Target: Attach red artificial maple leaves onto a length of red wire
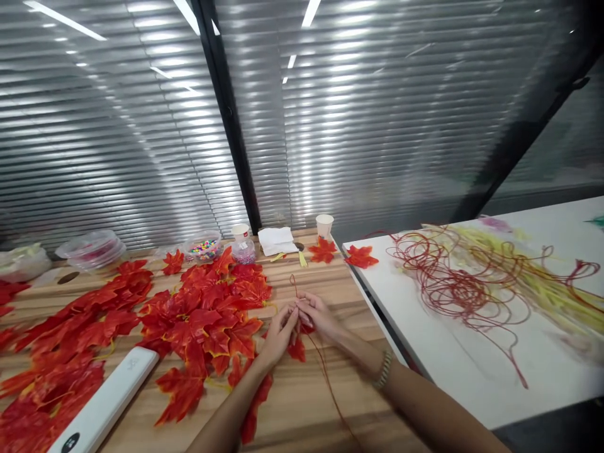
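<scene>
Close together over the wooden table, my left hand (282,331) and my right hand (319,316) pinch a thin red cord (324,365) between their fingertips. A small loop of the cord stands up above the fingers, and its long tail trails toward the table's front edge. Beneath my hands, a red artificial maple leaf (297,350) is partly covered by them. Whether the fingers also grip a leaf stem is hidden. Just left of my hands, a heap of red maple leaves (202,308) spreads over the table.
A white box-like device (108,402) lies at front left. Along the back stand a tub of coloured beads (204,246), paper cups (324,225), a white tissue (276,241) and stacked plastic lids (92,248). Tangled red cord (465,292) and yellow strips (533,277) cover the white table (453,371) at right.
</scene>
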`<state>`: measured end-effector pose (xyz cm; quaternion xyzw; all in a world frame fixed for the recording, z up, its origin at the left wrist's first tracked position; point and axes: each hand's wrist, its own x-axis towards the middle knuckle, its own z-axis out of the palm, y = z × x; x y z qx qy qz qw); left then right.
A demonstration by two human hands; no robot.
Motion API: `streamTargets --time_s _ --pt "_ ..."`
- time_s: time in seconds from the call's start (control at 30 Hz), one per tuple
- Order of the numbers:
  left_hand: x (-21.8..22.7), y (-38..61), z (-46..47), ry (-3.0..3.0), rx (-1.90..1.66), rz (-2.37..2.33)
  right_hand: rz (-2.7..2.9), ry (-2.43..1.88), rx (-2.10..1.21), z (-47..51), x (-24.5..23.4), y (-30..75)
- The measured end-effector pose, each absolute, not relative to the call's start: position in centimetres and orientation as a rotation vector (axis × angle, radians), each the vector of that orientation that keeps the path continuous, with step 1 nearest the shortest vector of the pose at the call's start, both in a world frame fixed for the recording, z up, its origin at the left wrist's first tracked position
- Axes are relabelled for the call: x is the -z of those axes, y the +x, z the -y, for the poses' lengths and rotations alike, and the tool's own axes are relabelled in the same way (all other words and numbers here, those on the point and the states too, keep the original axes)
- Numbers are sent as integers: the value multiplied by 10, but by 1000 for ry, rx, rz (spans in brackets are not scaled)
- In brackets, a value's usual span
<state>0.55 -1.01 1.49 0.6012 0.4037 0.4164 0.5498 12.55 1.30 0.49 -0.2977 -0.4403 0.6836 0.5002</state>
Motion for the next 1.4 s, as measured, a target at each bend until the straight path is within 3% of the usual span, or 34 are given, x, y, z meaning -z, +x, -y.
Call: streamTargets --time_s 0.43,0.53,0.73,0.97,1.4 --pt "-3 0 -4 1171 -1250 -1047 995 -860 -1506 -2 2 125" --pt "-2 -2 -5 1143 -1262 -1058 998 -927 -1319 -2 2 121" --pt "-5 1 3 1120 -1341 -980 1297 -1158 -614 1 -2 128" --pt "-9 1 3 1016 -1378 -987 1624 -1184 -432 13 2 125" --pt "-11 -6 3 608 -1145 -584 1794 -1214 38 8 3 138"
